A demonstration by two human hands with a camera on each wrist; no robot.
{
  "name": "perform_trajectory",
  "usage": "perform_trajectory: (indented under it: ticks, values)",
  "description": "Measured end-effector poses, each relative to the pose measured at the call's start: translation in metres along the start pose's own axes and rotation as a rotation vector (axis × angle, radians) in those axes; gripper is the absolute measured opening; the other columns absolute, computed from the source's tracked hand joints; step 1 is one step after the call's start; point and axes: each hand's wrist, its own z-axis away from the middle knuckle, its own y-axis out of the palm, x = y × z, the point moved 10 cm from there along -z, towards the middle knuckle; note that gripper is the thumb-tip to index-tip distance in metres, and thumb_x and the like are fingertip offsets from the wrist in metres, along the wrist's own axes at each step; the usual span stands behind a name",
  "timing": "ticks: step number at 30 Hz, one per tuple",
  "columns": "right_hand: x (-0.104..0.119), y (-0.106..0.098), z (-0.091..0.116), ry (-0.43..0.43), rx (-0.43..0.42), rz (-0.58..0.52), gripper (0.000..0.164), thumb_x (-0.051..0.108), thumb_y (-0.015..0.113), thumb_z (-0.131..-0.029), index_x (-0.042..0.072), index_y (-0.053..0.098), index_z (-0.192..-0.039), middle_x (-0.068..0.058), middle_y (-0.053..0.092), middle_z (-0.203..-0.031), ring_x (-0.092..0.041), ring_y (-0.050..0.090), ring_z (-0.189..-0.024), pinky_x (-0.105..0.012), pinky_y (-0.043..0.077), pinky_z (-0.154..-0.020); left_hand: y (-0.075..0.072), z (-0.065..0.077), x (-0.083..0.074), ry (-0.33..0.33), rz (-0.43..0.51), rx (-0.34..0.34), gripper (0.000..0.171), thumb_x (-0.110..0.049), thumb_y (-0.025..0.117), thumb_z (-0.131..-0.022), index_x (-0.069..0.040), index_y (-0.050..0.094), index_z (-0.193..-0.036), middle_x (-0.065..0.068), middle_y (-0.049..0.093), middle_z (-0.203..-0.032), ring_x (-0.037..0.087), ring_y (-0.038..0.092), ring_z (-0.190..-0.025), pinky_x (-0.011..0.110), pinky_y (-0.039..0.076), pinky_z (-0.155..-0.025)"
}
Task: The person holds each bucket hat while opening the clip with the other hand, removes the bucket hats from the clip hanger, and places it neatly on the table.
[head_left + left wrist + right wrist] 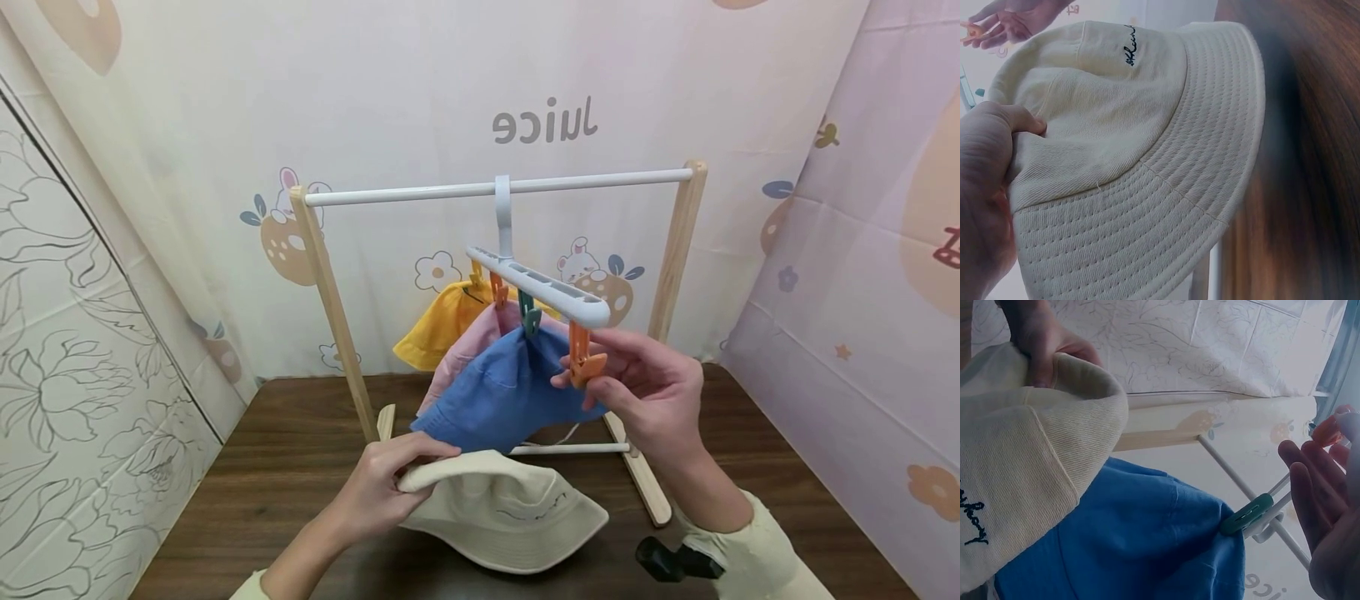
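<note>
My left hand point(378, 485) grips a cream bucket hat point(517, 512) at its edge, thumb on the cloth in the left wrist view. Dark stitched lettering point(1130, 47) marks the hat's side. With my right hand point(656, 396) I pinch the orange clip point(580, 354) at the near end of a pale clip hanger point(551, 287). Beside that clip, a green clip point(530, 315) holds a blue hat point(487, 396). A pink hat point(461, 354) and a yellow hat point(435, 329) hang behind it, partly hidden. The cream hat is just below and in front of the blue one.
The hanger hooks over the white rail point(412, 193) of a wooden rack, whose posts point(330, 292) stand on a dark wood table point(247, 500). Patterned curtains point(397, 83) close off the back and sides. A black device point(675, 560) sits at my right wrist.
</note>
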Motion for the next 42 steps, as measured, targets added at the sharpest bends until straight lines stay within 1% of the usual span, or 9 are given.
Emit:
perform_trajectory:
  ticks: [7,13,18,23,26,32,38,42]
  values:
    - [-0.003,0.001,0.002,-0.003,0.031,-0.004,0.038,0.007,0.078,-0.105,-0.013,0.072,-0.137,-0.009,0.089,-0.112,-0.016,0.088,-0.092,-0.019,0.063,-0.067,-0.003,0.002,0.001,-0.008,0.013,-0.005,0.059,0.026,0.081,-0.076,-0.006,0.078,-0.125,0.011,0.085,-0.109,0.017,0.078,-0.089,0.017,0.062,-0.088]
    - [-0.007,-0.001,0.006,-0.001,0.041,0.037,0.042,0.014,0.08,-0.105,-0.009,0.073,-0.139,-0.005,0.089,-0.113,-0.011,0.087,-0.091,-0.019,0.064,-0.068,-0.006,0.002,0.001,-0.004,0.004,-0.012,0.061,0.027,0.081,-0.074,-0.006,0.078,-0.125,0.011,0.085,-0.109,0.016,0.077,-0.088,0.017,0.061,-0.085]
    - [-0.012,0.0,0.009,0.035,0.063,0.045,0.042,0.015,0.078,-0.106,-0.008,0.072,-0.141,-0.005,0.089,-0.116,-0.012,0.088,-0.096,-0.019,0.064,-0.069,-0.009,0.002,0.001,-0.006,0.005,-0.021,0.061,0.028,0.08,-0.074,-0.006,0.078,-0.125,0.011,0.085,-0.108,0.016,0.076,-0.087,0.016,0.06,-0.082]
    - [-0.018,0.001,0.013,0.068,0.084,0.026,0.04,0.012,0.076,-0.108,-0.008,0.071,-0.142,-0.006,0.088,-0.119,-0.014,0.088,-0.1,-0.02,0.065,-0.071,-0.012,0.003,0.001,-0.013,0.007,-0.028,0.059,0.028,0.08,-0.075,-0.006,0.078,-0.124,0.011,0.084,-0.107,0.014,0.072,-0.084,0.013,0.056,-0.074]
    - [-0.021,-0.001,0.015,0.081,0.083,0.04,0.038,0.012,0.075,-0.108,-0.007,0.072,-0.141,-0.004,0.088,-0.12,-0.012,0.087,-0.1,-0.019,0.065,-0.071,-0.014,0.003,0.001,-0.024,0.011,-0.032,0.058,0.028,0.08,-0.076,-0.006,0.078,-0.124,0.011,0.084,-0.105,0.012,0.068,-0.081,0.01,0.052,-0.067]
    - [-0.03,-0.001,0.021,0.123,0.101,0.056,0.032,0.009,0.074,-0.108,0.001,0.075,-0.14,0.001,0.088,-0.121,-0.009,0.086,-0.101,-0.02,0.066,-0.074,-0.018,0.004,0.003,-0.053,0.017,-0.036,0.059,0.027,0.081,-0.077,-0.006,0.078,-0.125,0.011,0.083,-0.104,0.011,0.066,-0.08,0.008,0.05,-0.061]
    - [-0.038,-0.003,0.026,0.185,0.112,0.145,0.03,0.012,0.074,-0.109,0.012,0.078,-0.139,0.011,0.087,-0.121,-0.004,0.085,-0.101,-0.02,0.066,-0.072,-0.021,0.007,0.004,-0.074,0.016,-0.04,0.058,0.027,0.082,-0.078,-0.007,0.079,-0.125,0.012,0.083,-0.105,0.012,0.068,-0.083,0.009,0.051,-0.06]
    - [-0.041,-0.006,0.028,0.22,0.111,0.189,0.029,0.011,0.074,-0.109,0.015,0.079,-0.138,0.014,0.086,-0.123,-0.003,0.084,-0.099,-0.021,0.066,-0.071,-0.025,0.008,0.004,-0.067,0.008,-0.041,0.059,0.027,0.082,-0.077,-0.007,0.079,-0.125,0.012,0.084,-0.106,0.011,0.068,-0.083,0.009,0.051,-0.061]
